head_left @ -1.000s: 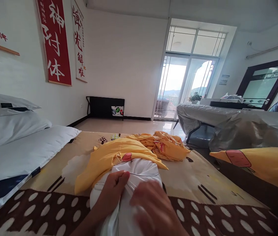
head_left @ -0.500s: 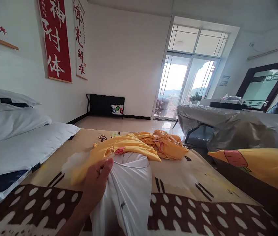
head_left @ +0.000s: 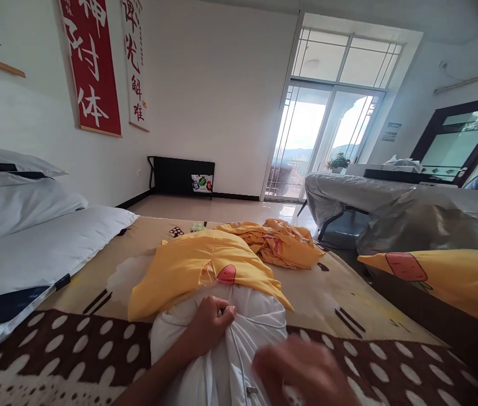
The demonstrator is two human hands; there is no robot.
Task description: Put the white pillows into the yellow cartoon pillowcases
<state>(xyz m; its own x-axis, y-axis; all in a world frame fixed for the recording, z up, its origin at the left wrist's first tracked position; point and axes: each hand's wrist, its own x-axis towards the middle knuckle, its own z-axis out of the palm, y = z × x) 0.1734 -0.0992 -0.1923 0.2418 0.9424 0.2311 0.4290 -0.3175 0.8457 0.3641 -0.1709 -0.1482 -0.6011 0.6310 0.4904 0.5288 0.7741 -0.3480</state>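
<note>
A white pillow (head_left: 255, 324) lies end-on in front of me on the bed, partly inside a yellow pillowcase (head_left: 188, 265) with a pink patch. My left hand (head_left: 211, 321) is closed in a pinch on the white pillow's fabric near its top. My right hand (head_left: 306, 375) hovers low and blurred over the pillow's near right side; its fingers do not show clearly. A small zip pull (head_left: 250, 390) shows on the white cover near my right hand.
A crumpled yellow cloth (head_left: 283, 242) lies farther along the patterned bedspread (head_left: 95, 349). White pillows (head_left: 22, 225) are stacked at the left by the wall. Another yellow pillow (head_left: 446, 276) sits at the right, with a covered sofa (head_left: 391, 211) behind it.
The yellow pillowcase has slid back toward me over the white pillow. My left hand went from flat on the pillow's side to pinching its top. My right hand has come back into view.
</note>
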